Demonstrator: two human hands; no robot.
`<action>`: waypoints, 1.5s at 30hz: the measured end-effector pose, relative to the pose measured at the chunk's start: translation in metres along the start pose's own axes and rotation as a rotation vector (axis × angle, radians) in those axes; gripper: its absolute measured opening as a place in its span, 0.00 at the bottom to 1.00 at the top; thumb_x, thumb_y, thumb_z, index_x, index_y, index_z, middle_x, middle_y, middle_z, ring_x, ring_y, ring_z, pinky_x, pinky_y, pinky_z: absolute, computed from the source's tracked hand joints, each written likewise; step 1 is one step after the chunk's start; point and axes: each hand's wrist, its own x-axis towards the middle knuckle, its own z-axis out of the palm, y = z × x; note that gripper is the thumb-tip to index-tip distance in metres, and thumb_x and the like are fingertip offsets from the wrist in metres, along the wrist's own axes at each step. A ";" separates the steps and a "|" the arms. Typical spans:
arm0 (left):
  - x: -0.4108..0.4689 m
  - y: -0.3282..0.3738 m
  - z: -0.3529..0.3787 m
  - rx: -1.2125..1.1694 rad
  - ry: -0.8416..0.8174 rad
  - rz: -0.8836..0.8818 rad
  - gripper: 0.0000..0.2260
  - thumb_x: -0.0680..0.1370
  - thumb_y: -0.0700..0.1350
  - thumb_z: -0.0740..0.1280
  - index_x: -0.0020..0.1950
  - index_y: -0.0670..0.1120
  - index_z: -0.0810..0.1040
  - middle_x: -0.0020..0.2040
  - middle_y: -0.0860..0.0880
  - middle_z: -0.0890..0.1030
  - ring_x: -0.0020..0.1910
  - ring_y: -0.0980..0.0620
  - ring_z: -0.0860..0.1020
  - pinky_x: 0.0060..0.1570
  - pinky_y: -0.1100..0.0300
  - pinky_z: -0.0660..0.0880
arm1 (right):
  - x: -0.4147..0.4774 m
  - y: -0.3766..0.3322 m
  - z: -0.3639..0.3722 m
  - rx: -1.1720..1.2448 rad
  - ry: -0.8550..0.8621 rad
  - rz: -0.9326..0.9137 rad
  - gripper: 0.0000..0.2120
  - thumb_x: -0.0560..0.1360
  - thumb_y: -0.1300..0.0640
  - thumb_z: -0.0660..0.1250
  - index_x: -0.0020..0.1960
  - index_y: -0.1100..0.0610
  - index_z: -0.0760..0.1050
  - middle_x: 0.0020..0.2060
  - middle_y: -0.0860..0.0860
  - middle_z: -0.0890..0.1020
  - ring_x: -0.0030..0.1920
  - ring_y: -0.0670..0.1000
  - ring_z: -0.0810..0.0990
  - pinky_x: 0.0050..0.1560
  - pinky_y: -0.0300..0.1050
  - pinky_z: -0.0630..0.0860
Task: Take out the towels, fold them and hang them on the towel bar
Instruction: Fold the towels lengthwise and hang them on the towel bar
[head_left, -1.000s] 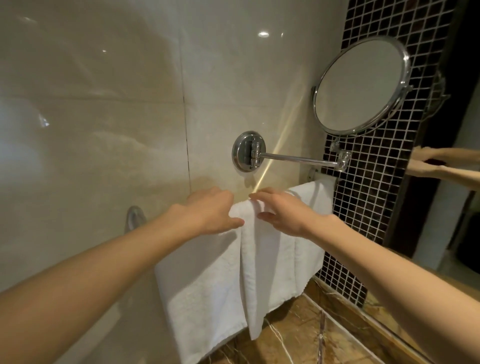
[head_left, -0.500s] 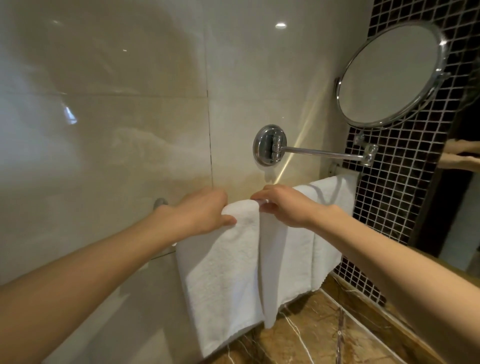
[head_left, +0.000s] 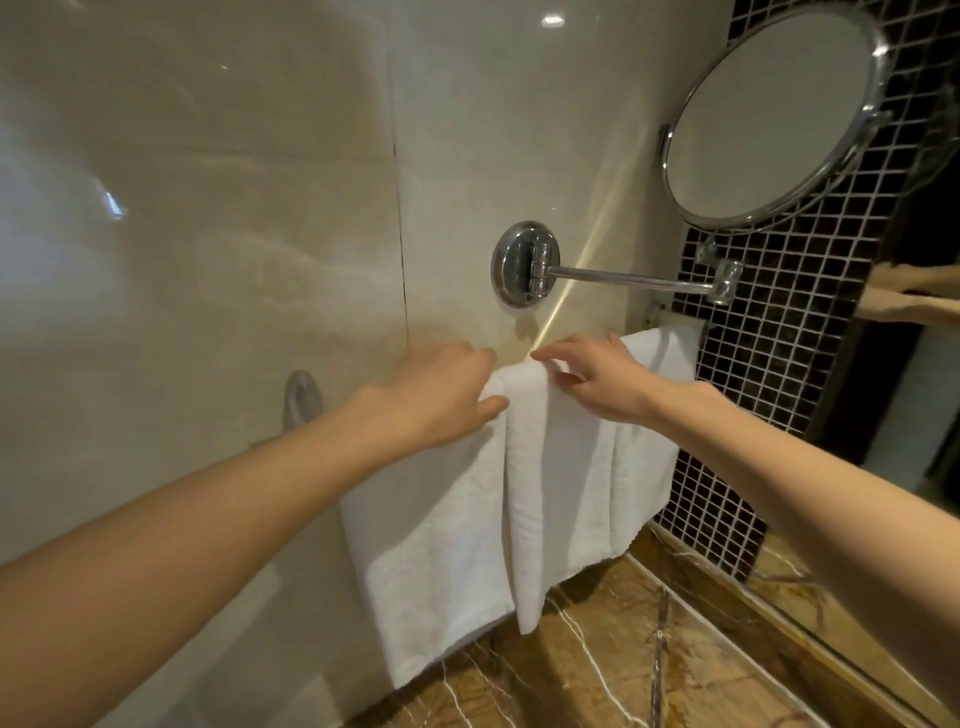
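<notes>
Two white towels hang side by side over a towel bar on the cream tiled wall. The left towel (head_left: 436, 561) hangs lower; the right towel (head_left: 582, 478) overlaps its edge. The bar itself is hidden under them; only its chrome left mount (head_left: 301, 400) shows. My left hand (head_left: 441, 395) lies on top of the left towel, fingers over the bar and thumb in front. My right hand (head_left: 597, 379) rests on top of the right towel with fingers reaching over its fold.
A chrome swing arm (head_left: 623, 278) juts from a round wall mount above the towels and carries a round mirror (head_left: 769, 114). Black mosaic tiles (head_left: 769, 364) cover the right wall. A brown marble counter (head_left: 623, 665) lies below, with a large mirror's edge at right.
The view has shifted slightly. Both hands stay on top of the towels; my right hand's fingers have spread further over the right towel's fold.
</notes>
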 end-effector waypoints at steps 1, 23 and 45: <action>0.006 0.009 0.002 0.033 0.018 0.016 0.15 0.77 0.60 0.61 0.49 0.47 0.69 0.53 0.44 0.77 0.52 0.41 0.76 0.44 0.52 0.72 | -0.001 0.003 0.001 -0.004 -0.012 0.002 0.19 0.80 0.55 0.59 0.70 0.47 0.68 0.67 0.50 0.73 0.69 0.52 0.68 0.72 0.65 0.52; 0.061 0.009 0.016 -0.289 -0.245 -0.129 0.15 0.70 0.50 0.72 0.33 0.47 0.67 0.32 0.50 0.70 0.30 0.51 0.70 0.32 0.59 0.65 | 0.004 0.001 0.013 0.009 0.050 0.017 0.16 0.80 0.58 0.55 0.66 0.49 0.71 0.58 0.54 0.76 0.61 0.57 0.72 0.65 0.58 0.61; 0.118 0.110 0.052 0.169 -0.113 0.173 0.29 0.78 0.60 0.54 0.77 0.53 0.52 0.76 0.43 0.58 0.70 0.41 0.64 0.63 0.42 0.66 | -0.030 0.105 -0.006 -0.052 -0.074 0.278 0.38 0.74 0.70 0.56 0.78 0.51 0.45 0.78 0.54 0.44 0.77 0.55 0.49 0.73 0.52 0.62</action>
